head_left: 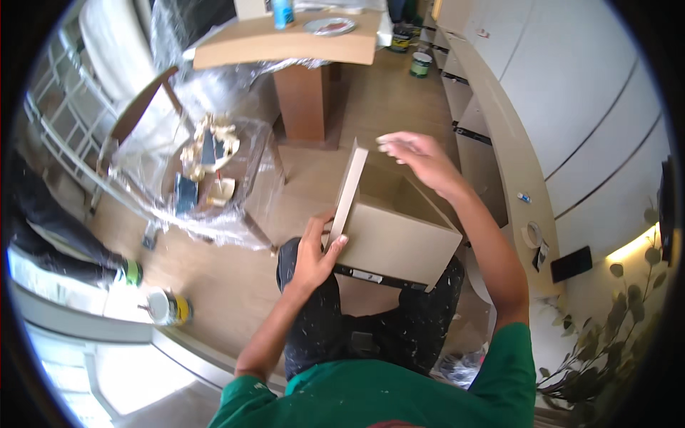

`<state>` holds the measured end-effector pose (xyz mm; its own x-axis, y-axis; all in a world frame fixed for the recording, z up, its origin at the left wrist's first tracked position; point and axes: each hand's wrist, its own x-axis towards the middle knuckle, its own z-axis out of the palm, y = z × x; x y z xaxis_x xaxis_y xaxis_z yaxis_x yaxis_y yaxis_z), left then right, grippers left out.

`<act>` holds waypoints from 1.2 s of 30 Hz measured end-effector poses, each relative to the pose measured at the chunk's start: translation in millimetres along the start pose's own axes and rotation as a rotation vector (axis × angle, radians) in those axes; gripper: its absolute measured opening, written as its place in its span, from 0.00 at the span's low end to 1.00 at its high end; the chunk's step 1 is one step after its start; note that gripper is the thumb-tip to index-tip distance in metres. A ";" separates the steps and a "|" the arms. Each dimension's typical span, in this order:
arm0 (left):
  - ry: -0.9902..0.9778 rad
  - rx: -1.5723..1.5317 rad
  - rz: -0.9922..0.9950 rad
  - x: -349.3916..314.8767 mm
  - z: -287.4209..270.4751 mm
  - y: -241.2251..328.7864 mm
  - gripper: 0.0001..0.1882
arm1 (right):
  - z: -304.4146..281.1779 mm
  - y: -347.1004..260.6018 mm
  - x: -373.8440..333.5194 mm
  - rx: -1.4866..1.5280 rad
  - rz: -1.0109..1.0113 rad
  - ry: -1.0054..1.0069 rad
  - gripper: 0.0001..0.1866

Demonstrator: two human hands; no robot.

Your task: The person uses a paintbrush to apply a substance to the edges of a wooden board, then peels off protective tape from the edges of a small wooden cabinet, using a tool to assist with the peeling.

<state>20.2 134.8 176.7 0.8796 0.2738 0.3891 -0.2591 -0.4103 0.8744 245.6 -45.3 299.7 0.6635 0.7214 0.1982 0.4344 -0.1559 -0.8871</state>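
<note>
A beige drawer (403, 246) rests tilted across my thighs, its hollow side up and a dark metal runner (367, 275) along its lower edge. My left hand (314, 253) grips the drawer's front panel (348, 187) by its near end, thumb on the edge and fingers behind. Over the far end of that panel is my right hand (421, 158), its fingers drawn together at the tips. Whatever may be between those fingertips is too small to make out. I cannot tell whether the right hand touches the panel.
Left stands a plastic-covered chair (246, 214) with scraps on its seat. A paint bucket (170, 308) and another person's legs (61, 228) are farther left. A long beige cabinet (524, 164) runs along the right, near a leafy plant (606, 342). Ahead is a covered table (285, 48).
</note>
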 end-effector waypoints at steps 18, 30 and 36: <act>0.160 0.108 0.024 -4.0 20.4 -32.6 0.16 | -5.7 -22.1 66.1 -0.008 0.244 -0.311 0.11; 0.172 0.083 0.015 -5.9 21.0 -33.4 0.17 | -6.3 -23.3 71.8 -0.076 0.217 -0.481 0.11; 0.187 0.014 0.006 -3.4 19.9 -33.5 0.18 | -3.8 -18.8 65.7 -0.026 0.233 -0.367 0.14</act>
<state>33.8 130.3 140.3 0.7881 0.4274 0.4430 -0.2578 -0.4243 0.8680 283.4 2.5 330.9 0.4870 0.8564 -0.1713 0.3176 -0.3564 -0.8787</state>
